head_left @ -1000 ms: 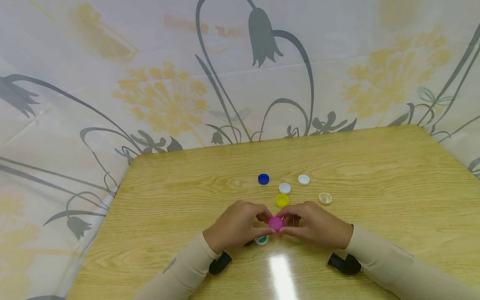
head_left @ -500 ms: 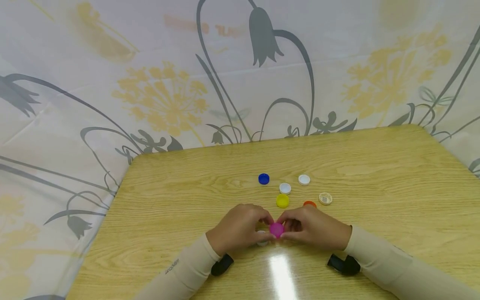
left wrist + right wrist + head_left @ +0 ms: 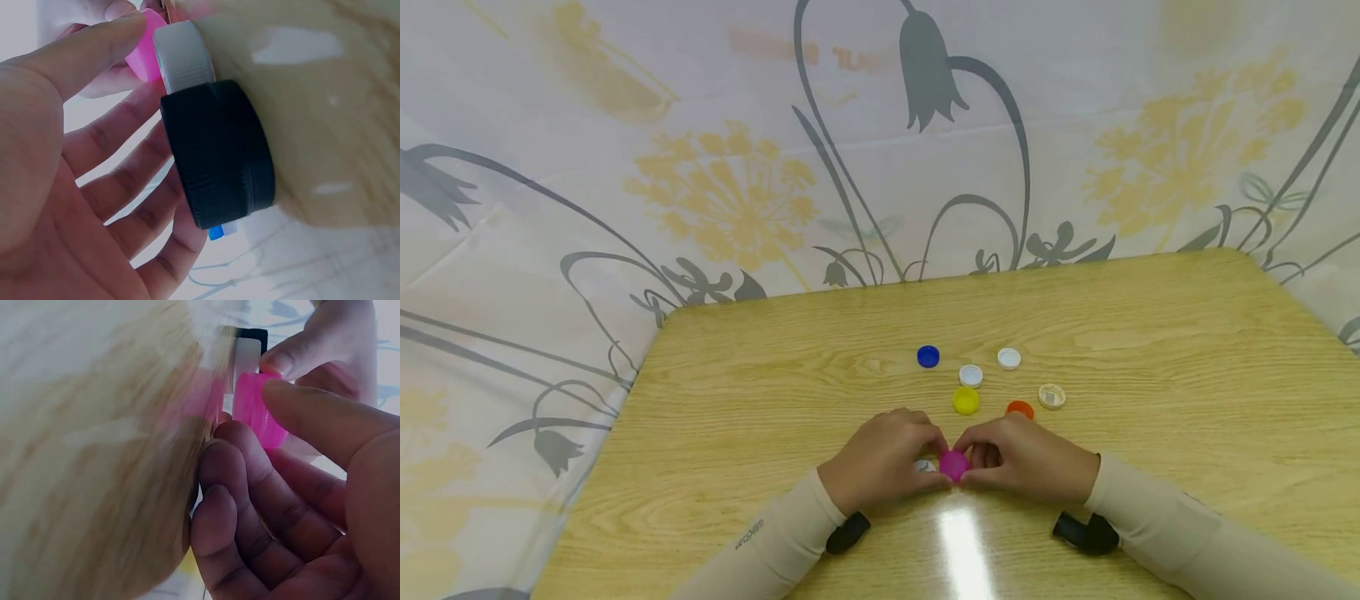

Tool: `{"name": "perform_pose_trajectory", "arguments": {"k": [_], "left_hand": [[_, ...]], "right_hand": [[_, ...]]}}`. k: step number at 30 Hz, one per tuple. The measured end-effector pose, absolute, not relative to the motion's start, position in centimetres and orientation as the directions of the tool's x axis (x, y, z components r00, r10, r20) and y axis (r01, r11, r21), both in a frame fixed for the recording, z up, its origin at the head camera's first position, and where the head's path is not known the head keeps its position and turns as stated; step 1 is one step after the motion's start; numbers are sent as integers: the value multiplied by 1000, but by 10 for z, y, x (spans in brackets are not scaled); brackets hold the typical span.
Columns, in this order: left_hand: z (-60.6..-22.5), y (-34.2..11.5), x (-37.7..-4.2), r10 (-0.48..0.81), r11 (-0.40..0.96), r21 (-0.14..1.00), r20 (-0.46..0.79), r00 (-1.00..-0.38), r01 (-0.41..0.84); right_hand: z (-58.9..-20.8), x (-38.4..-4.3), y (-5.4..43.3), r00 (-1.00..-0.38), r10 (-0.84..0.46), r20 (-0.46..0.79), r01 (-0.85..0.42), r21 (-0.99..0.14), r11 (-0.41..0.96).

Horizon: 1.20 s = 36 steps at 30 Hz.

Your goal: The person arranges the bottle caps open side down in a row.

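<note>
A pink bottle cap (image 3: 954, 466) is pinched between my left hand (image 3: 887, 458) and my right hand (image 3: 1028, 460), thumb and fingers of each at its opposite sides. It is low over the table; whether it touches the wood I cannot tell. Just left of it lies a white bottle cap (image 3: 924, 467), partly hidden by the left hand. In the left wrist view that white cap (image 3: 183, 56) stands beside a larger black cap (image 3: 219, 153), near the left hand's loose fingers. The right wrist view shows the right thumb on the pink cap (image 3: 256, 409).
Beyond the hands lie a yellow cap (image 3: 966, 401), a blue cap (image 3: 928, 357), two white caps, one nearer (image 3: 971, 376), and a clear cap (image 3: 1052, 396). An orange cap (image 3: 1019, 409) sits right behind the right hand. A patterned cloth (image 3: 880, 167) hangs behind the table (image 3: 737, 375).
Both hands have moved a little toward the near edge with the pink cap. The orange cap has come into view behind the right hand. The left hand covers more of the white cap.
</note>
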State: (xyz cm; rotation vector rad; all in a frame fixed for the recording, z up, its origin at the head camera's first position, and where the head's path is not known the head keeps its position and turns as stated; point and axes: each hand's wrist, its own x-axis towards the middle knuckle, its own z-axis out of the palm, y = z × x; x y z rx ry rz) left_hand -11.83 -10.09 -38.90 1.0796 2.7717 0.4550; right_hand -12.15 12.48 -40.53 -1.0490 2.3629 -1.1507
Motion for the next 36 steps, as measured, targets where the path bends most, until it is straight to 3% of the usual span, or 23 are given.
{"name": "perform_pose_trajectory", "arguments": {"k": [18, 36], "left_hand": [[-384, -96, -109, 662, 731, 232, -13, -750, 642], [-384, -97, -108, 654, 737, 253, -33, -756, 627]], "right_hand": [[-403, -118, 123, -704, -710, -16, -448, -766, 462], [-402, -118, 123, -699, -714, -35, -448, -757, 475]]}}
